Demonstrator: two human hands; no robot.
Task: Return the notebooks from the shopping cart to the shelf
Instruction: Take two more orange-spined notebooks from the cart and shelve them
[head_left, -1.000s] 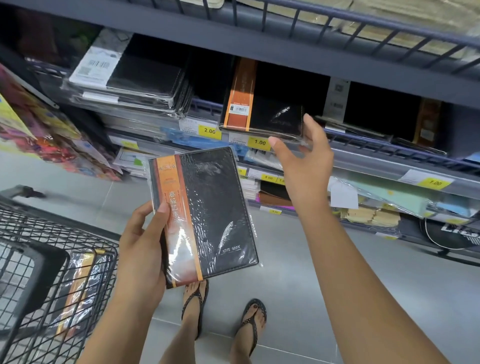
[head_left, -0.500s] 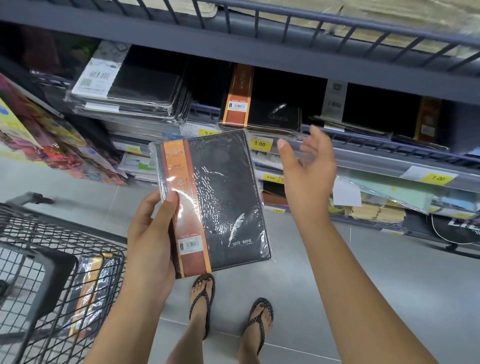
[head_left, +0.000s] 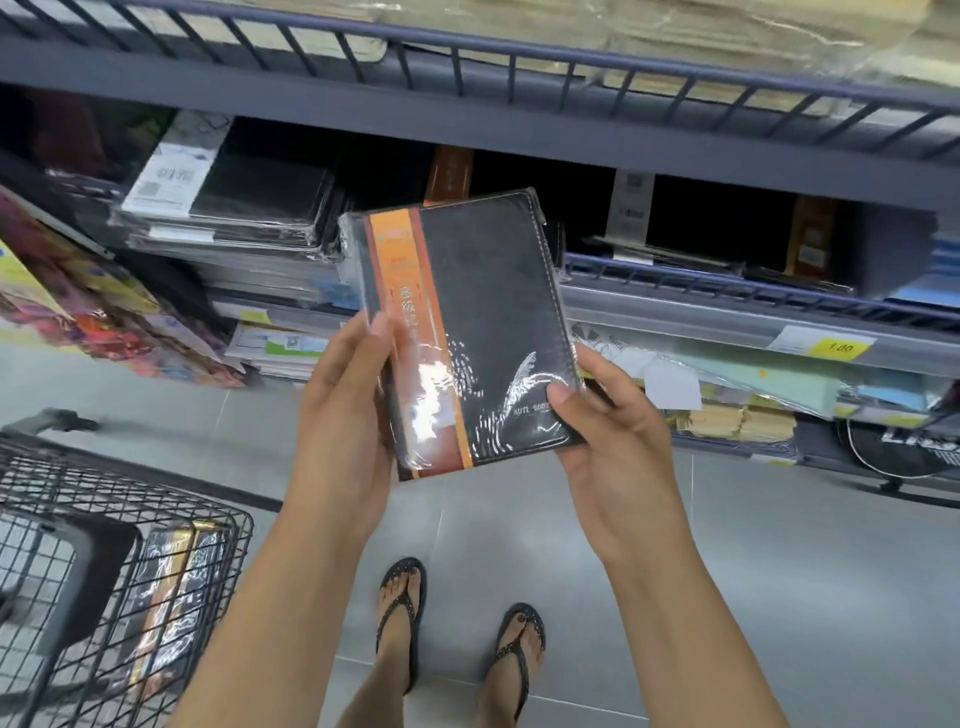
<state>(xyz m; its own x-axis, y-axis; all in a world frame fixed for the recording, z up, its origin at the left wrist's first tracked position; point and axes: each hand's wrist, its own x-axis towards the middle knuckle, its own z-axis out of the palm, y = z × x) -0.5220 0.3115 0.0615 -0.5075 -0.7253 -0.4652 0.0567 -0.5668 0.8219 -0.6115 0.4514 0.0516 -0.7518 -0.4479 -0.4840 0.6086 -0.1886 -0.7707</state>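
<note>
I hold a black notebook (head_left: 483, 312) with an orange band, wrapped in clear plastic, upright in front of the shelf (head_left: 675, 317). My left hand (head_left: 343, 410) grips its left edge and my right hand (head_left: 608, 441) grips its lower right corner. Behind it on the shelf lies a matching notebook (head_left: 449, 174), mostly hidden. At the lower left stands the black wire shopping cart (head_left: 156, 499), and one more wrapped notebook (head_left: 176, 587) leans inside it.
Stacks of wrapped black notebooks (head_left: 244, 208) fill the shelf's left part, with more (head_left: 727, 234) to the right. An upper wire shelf (head_left: 519, 57) overhangs. Yellow price tags (head_left: 839, 347) line the shelf edge. Colourful books (head_left: 104, 317) lean at left. My sandalled feet (head_left: 457, 639) stand on grey tiles.
My left hand raised the notebook up and to the right, towards the shelf. My right hand dropped from the shelf edge and took hold of the notebook's lower right corner.
</note>
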